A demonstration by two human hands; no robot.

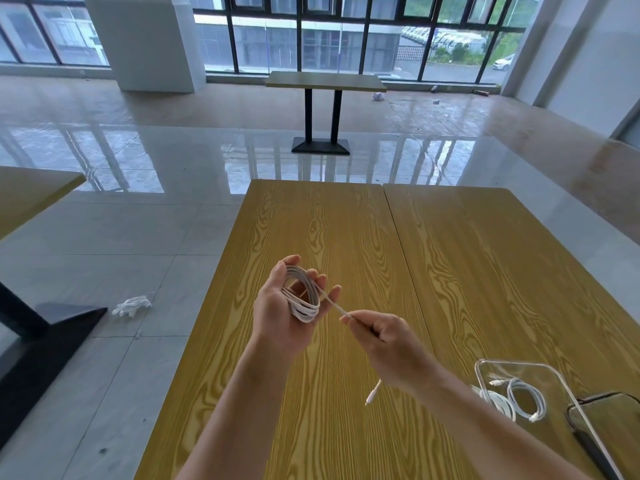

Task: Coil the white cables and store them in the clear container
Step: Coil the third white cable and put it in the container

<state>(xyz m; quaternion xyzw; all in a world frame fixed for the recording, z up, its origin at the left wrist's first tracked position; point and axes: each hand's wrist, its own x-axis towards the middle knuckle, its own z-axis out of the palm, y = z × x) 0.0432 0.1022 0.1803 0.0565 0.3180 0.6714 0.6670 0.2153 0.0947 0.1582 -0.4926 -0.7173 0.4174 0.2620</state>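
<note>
- Two hands at work above the yellow wood-grain table (346, 230): left hand (277, 313) cups the thin white cable coil (304, 299), well left of the clear plastic container (485, 370).
- Right hand (381, 341) pinches the loose tail, plug dangling.
- Coiling looks nearly finished.
- Next: wrap the tail on, then carry it to the container, where two coiled white cables (519, 400) lie.

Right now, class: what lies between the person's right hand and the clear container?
In the head view, only bare wooden table lies between the right hand and the container. The cable's loose end hangs below the hand, not in that stretch.
</note>
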